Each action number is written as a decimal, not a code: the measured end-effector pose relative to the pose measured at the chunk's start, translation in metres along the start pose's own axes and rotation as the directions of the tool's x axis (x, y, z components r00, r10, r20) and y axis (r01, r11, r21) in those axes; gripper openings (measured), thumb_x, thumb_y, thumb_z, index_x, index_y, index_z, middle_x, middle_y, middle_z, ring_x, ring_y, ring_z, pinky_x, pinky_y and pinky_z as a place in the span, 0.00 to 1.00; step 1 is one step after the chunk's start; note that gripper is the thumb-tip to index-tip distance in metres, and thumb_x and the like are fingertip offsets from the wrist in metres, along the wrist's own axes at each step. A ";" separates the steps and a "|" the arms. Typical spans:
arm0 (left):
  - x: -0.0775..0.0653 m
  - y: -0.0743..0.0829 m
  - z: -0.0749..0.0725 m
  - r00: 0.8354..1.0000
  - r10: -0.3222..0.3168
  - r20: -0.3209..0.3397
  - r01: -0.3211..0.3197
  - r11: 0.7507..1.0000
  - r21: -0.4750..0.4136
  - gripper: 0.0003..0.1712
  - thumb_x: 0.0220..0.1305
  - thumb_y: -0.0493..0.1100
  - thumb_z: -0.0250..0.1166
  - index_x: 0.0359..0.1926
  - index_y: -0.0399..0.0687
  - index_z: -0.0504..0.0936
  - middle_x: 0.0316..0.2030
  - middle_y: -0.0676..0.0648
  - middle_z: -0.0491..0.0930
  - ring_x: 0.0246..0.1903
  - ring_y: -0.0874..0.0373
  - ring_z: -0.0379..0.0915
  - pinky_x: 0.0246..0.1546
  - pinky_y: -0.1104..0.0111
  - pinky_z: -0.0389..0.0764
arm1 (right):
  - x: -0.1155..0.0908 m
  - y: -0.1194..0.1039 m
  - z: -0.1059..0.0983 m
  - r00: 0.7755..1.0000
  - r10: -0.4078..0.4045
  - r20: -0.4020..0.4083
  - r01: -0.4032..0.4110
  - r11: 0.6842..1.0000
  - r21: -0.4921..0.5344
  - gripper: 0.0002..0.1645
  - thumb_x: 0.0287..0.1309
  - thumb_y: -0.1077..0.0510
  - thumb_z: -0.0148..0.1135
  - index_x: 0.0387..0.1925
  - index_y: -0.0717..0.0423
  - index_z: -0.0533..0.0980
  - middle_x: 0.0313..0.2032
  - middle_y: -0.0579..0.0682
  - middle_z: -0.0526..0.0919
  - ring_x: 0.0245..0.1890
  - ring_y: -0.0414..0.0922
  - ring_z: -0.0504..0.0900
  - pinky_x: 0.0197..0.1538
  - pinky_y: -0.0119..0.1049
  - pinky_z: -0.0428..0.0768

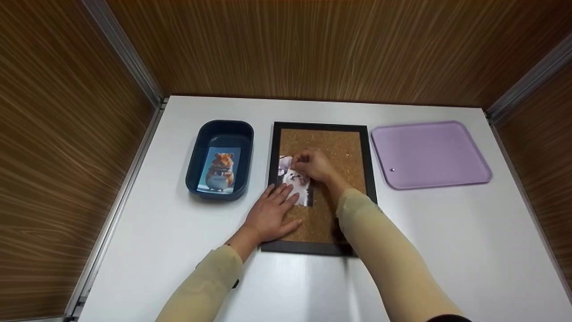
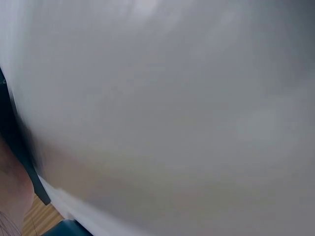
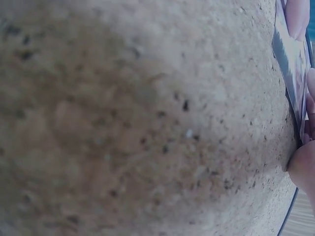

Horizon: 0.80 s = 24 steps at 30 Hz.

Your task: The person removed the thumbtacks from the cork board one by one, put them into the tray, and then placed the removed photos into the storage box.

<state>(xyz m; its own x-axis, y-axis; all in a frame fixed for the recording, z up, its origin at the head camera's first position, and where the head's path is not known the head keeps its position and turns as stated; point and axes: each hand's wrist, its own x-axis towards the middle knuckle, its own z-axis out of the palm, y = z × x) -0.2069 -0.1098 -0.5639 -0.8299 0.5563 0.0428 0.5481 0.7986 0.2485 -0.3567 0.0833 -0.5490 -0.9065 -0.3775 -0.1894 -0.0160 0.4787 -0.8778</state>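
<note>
A kitten photo lies on the left part of a black-framed cork board. My left hand rests flat with spread fingers, its fingertips on the photo's lower left and its thumb on the cork. At the photo's upper edge, the thumb and forefinger of my right hand are pinched together against the board; what sits between them is hidden. In the right wrist view, the thumb meets the cork right by a corner of the photo.
To the left stands a dark blue bin with a hamster picture in it. A shallow lilac tray lies to the right, bearing one small shiny pin. Wood-patterned panels border the white table.
</note>
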 end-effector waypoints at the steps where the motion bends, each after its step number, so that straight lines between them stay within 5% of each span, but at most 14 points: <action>1: 0.000 0.000 0.000 1.000 -0.001 0.005 0.001 1.000 0.004 0.45 0.75 0.74 0.49 0.81 0.54 0.67 0.81 0.45 0.60 0.81 0.49 0.52 0.81 0.49 0.48 | 0.000 0.000 0.000 1.000 0.000 -0.004 0.000 1.000 0.003 0.02 0.69 0.62 0.70 0.39 0.52 0.87 0.42 0.50 0.84 0.34 0.43 0.81 0.33 0.31 0.80; 6: 0.001 0.000 0.001 1.000 -0.001 0.008 0.001 1.000 0.022 0.44 0.75 0.74 0.49 0.81 0.55 0.67 0.81 0.46 0.60 0.81 0.50 0.53 0.81 0.50 0.49 | 0.000 0.002 0.000 1.000 -0.019 -0.014 0.020 1.000 0.024 0.03 0.68 0.62 0.72 0.37 0.51 0.86 0.39 0.49 0.86 0.38 0.43 0.81 0.39 0.32 0.78; 13: 0.000 -0.001 0.000 1.000 -0.004 0.004 0.004 1.000 0.028 0.43 0.76 0.72 0.49 0.81 0.55 0.67 0.81 0.46 0.60 0.81 0.50 0.52 0.81 0.51 0.49 | 0.000 0.002 -0.002 0.999 -0.029 -0.024 0.032 0.994 0.101 0.03 0.67 0.63 0.72 0.37 0.51 0.86 0.39 0.51 0.88 0.35 0.42 0.81 0.37 0.31 0.79; 24: 0.000 -0.001 -0.001 1.000 -0.005 0.020 0.005 1.000 0.022 0.43 0.77 0.71 0.48 0.82 0.55 0.66 0.82 0.46 0.59 0.81 0.50 0.52 0.81 0.51 0.48 | -0.004 0.004 -0.009 0.994 -0.060 -0.088 0.079 0.972 0.223 0.03 0.67 0.67 0.69 0.41 0.64 0.86 0.40 0.56 0.88 0.38 0.44 0.85 0.42 0.33 0.85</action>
<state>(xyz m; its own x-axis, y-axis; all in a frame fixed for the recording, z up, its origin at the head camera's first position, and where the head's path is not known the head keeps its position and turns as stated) -0.2071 -0.1110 -0.5630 -0.8303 0.5568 0.0219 0.5465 0.8060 0.2272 -0.3571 0.0933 -0.5476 -0.9376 -0.3342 -0.0964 0.0070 0.2589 -0.9659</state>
